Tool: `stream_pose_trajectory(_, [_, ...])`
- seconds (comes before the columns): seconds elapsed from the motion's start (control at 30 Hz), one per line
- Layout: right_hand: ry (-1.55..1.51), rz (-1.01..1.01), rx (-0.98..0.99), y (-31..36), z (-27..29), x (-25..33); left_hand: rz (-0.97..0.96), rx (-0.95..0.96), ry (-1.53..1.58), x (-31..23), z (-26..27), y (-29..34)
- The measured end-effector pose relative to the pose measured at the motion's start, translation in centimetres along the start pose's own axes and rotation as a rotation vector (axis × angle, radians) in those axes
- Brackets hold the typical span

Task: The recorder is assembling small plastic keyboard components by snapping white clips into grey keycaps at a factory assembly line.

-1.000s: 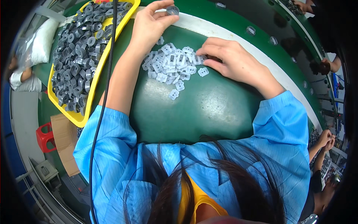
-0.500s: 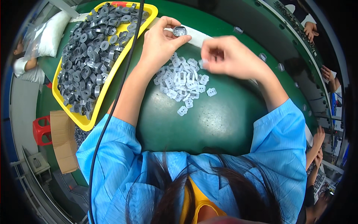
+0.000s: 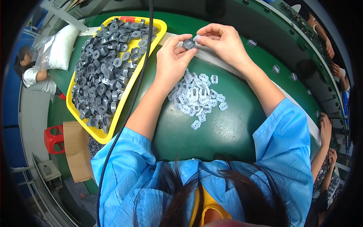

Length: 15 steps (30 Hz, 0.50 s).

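Pinching a round grey cap between thumb and fingers, my left grip is closed around its edge. My right grip has its fingertips together on a small pale clip, just beside the cap; from out here I can't tell whether the two touch. Nearer the body from both grips, a heap of clips lies on the green desk. Left of my left grip sits a yellow tray of grey caps.
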State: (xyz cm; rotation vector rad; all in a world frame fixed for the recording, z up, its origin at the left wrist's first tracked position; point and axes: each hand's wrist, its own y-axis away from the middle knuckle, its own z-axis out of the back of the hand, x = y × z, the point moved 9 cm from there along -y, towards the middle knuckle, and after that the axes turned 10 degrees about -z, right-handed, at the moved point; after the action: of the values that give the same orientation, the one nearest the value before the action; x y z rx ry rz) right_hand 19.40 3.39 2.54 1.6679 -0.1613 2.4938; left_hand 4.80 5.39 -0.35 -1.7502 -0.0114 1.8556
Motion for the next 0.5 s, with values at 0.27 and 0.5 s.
stream_pose_trajectory(0.27, [-0.213, -0.05, 0.047, -0.2, -1.3, -1.7, 0.014, -0.076, -0.098, -1.4, 0.2, 0.1])
stream_pose_trajectory(0.5, [0.012, 0.087, 0.057, 0.8, -1.0, 0.4, -0.245, -0.035, -0.148, -2.6, -0.1, -0.2])
